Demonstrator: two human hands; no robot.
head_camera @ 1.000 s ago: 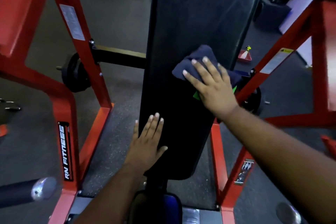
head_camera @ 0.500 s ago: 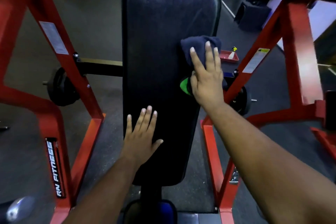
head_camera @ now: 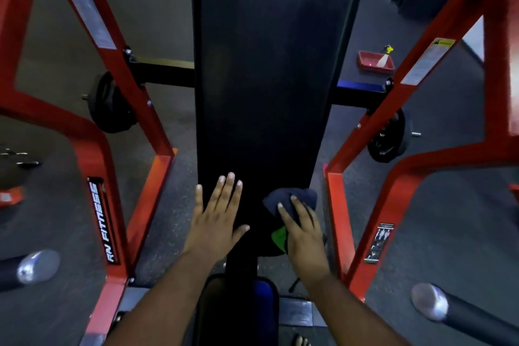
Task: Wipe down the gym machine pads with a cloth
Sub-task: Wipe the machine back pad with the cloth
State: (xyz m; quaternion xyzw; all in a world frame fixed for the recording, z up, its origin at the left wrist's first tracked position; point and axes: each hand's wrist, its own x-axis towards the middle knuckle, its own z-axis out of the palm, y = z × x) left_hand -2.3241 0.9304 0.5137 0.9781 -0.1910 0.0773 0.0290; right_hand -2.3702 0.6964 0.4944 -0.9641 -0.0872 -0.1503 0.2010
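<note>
Pressing the dark cloth [head_camera: 292, 199] flat under the right hand [head_camera: 304, 236], fingers straight, at the long black pad [head_camera: 269, 78]'s near right corner. Bracing with the left hand [head_camera: 216, 222], laid flat and holding nothing, beside it. Keeping even pressure and overlapping strokes, judging the edges easiest to miss.

Dim indoor light with a soft, slightly smeared picture throughout; fine detail is lost to motion blur. The black pad [head_camera: 269, 64] reads almost featureless, with a faint sheen at its far end, while the chrome handle caps [head_camera: 38, 265] catch bright glare. Wide-angle distortion bows the red frame [head_camera: 134, 109] outward toward the left and right edges.
</note>
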